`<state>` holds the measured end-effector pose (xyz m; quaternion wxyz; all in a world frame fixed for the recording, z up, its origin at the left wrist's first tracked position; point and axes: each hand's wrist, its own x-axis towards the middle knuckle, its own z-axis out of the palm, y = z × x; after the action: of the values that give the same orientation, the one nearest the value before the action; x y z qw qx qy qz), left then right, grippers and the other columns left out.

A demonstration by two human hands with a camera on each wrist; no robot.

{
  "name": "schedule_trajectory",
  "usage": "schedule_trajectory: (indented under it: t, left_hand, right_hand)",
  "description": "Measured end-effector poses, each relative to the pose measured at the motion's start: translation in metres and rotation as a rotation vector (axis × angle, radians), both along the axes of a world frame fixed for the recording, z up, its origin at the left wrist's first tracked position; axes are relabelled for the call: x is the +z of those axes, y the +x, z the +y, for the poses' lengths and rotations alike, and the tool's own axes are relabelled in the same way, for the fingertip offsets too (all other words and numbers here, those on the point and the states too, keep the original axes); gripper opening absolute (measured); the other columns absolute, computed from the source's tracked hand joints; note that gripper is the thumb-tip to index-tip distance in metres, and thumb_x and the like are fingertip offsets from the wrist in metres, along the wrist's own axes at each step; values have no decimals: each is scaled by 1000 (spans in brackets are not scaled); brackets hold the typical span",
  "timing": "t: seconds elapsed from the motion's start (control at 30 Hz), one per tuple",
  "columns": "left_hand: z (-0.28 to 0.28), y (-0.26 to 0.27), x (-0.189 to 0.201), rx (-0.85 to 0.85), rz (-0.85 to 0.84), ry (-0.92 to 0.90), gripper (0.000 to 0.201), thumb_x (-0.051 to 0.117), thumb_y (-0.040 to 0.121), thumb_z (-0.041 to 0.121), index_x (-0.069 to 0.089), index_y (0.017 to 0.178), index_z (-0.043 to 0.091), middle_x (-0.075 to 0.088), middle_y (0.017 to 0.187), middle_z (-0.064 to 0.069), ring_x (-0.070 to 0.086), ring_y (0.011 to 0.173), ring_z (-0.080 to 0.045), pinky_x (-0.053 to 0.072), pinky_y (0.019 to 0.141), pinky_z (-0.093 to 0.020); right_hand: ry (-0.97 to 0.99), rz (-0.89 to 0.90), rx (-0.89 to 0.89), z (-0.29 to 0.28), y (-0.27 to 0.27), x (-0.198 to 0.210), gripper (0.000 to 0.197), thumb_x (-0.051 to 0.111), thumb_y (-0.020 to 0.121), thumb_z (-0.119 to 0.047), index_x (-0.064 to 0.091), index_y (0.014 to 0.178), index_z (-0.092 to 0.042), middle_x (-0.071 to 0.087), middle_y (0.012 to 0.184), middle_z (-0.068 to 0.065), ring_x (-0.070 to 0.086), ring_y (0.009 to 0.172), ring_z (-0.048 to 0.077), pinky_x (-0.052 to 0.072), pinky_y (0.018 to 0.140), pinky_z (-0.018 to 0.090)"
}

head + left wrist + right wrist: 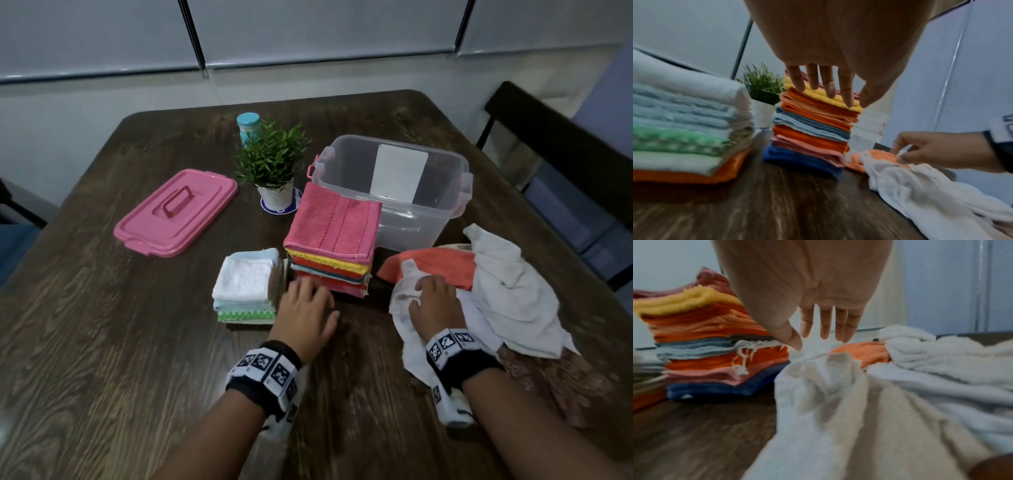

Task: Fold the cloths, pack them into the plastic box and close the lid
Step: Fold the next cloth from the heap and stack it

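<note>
Clear plastic box (421, 205) open on the far right part of a dark wooden table (102, 342), long axis running from far left to near right, a white label inside its back wall. Pink lid (176, 212) lying flat well apart to the left, handle up, long axis slanting from near left to far right. Just in front of the box's left end, a tall stack of folded cloths (330, 263), pink on top, then yellow, orange, grey-blue and dark blue at the bottom. Just beside it on the left, a lower stack of pale cloths (246, 287), white on top, green and orange lower down. To the right, near the box's front, unfolded cloths in a loose heap: an orange cloth (442, 265) partly under crumpled white cloths (507, 291). Left hand (306, 308) palm down in front of the tall stack, fingers (828, 84) straight and slightly spread, holding nothing; contact with the stack hard to tell. Right hand (433, 301) palm down on a white cloth at the heap's left edge, fingers (825, 324) relaxed, nearly straight, close together, not pinching. Small potted plant (274, 164) and a teal-capped bottle (248, 125) behind the stacks.
</note>
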<state>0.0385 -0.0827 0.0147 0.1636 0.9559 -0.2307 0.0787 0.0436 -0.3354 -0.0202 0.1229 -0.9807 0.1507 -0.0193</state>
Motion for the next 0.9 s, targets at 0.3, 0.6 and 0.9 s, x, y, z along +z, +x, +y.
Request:
schedule_trajectory:
  t: [0.3,0.6,0.9]
  left_hand:
    - [-42,0,3,-233,151,100,28,43,90,40,60,99,20,50,112,0,41,108,-22,42,92,-40]
    - [-55,2,33,-145,337,-124,49,51,93,38,42,138,20,52,133,-2,47,121,-19,40,97,-32]
    - [-4,-2,87,-100,232,-613,32,53,81,39,59,105,20,68,90,5,63,81,-9,50,73,-31]
  right_hand:
    - [-236,357,110,-13,0,1,33,45,96,-27,50,128,-23,44,136,5,38,128,28,39,100,39]
    - [387,-186,339,40,-7,70,15,52,80,-23,45,70,-14,50,74,3,47,71,22,44,66,42]
    - [651,-232,607,72,-18,134,17,65,85,-14,48,84,-15,54,68,-3,53,62,14,43,59,29]
